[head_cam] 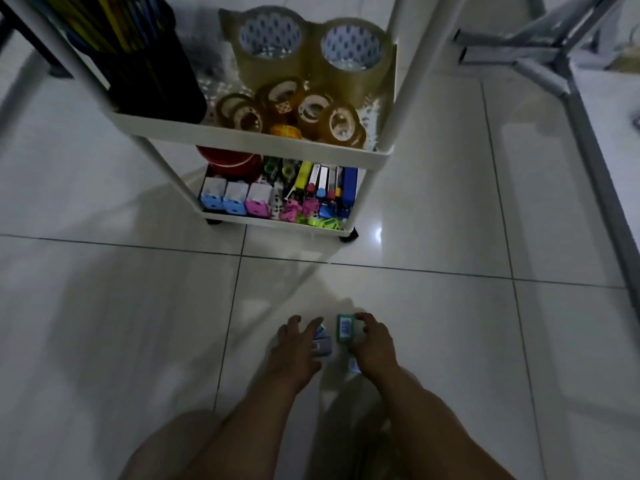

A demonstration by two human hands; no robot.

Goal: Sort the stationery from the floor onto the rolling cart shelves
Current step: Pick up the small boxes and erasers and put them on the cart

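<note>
A: Your right hand (372, 344)?
B: Fingers curled round the green box (346, 328), down on the floor tiles (450, 341).
A: Left hand (298, 348)?
B: Spread flat, touching small blue boxes (322, 342) near the rolling cart (263, 140).

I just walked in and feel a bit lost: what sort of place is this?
Probably a room in a home or small office, dimly lit. The signs: a glossy tiled floor, a white rolling cart stocked with tape rolls and small stationery, and grey metal furniture legs to one side.
</note>
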